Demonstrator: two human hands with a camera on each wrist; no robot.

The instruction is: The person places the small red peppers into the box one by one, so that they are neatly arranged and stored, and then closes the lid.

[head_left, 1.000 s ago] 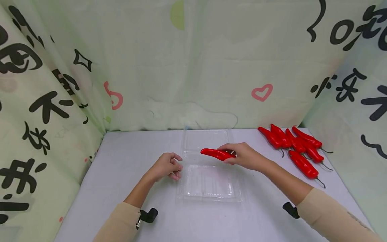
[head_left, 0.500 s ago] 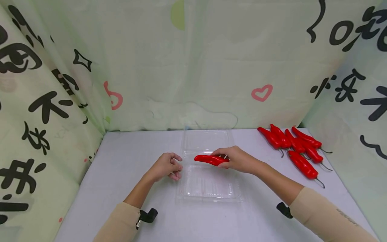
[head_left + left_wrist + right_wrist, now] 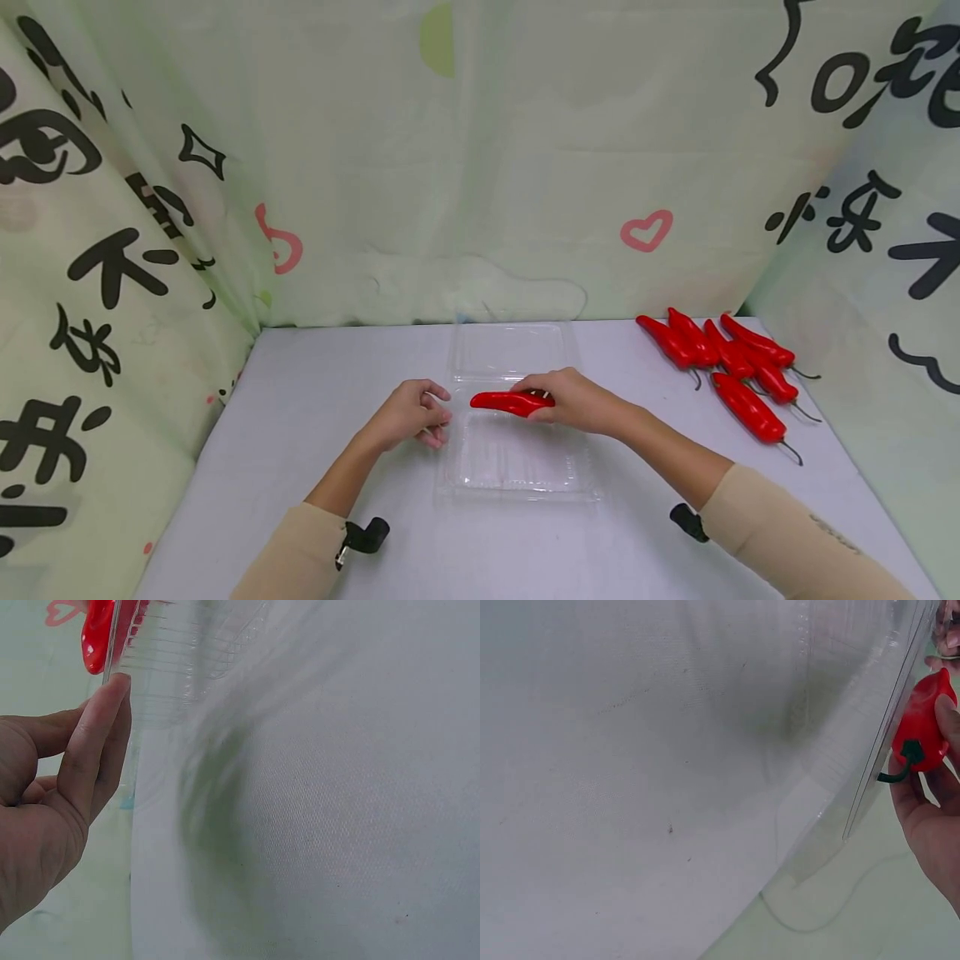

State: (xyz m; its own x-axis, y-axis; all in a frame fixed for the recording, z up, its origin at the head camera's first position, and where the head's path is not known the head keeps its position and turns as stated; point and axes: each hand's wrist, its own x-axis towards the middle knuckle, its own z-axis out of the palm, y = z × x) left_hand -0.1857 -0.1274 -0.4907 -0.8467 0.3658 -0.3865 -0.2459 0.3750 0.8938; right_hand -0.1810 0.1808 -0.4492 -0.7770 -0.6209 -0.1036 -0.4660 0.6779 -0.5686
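Over a clear plastic clamshell box (image 3: pixel 517 490), my right hand (image 3: pixel 577 402) holds a red chili pepper (image 3: pixel 498 402) between thumb and fingers. The pepper lies sideways, its tip toward the left; its dark green stem (image 3: pixel 910 757) shows in the right wrist view. My left hand (image 3: pixel 412 414) is at the box's left side with fingers loosely bent and nothing gripped. In the left wrist view a fingertip (image 3: pixel 116 684) is at the box's rim, though contact is hard to tell. The box's lid (image 3: pixel 513 348) lies folded back on the far side.
Several more red chili peppers (image 3: pixel 723 358) lie heaped at the table's back right corner, with one (image 3: pixel 750 408) in front of the others. A printed curtain (image 3: pixel 360 167) stands behind the white table (image 3: pixel 315 400) and along both sides.
My right hand has moved the chili pepper left and slightly down, nearer the middle of the box. The left hand has stayed where it was.
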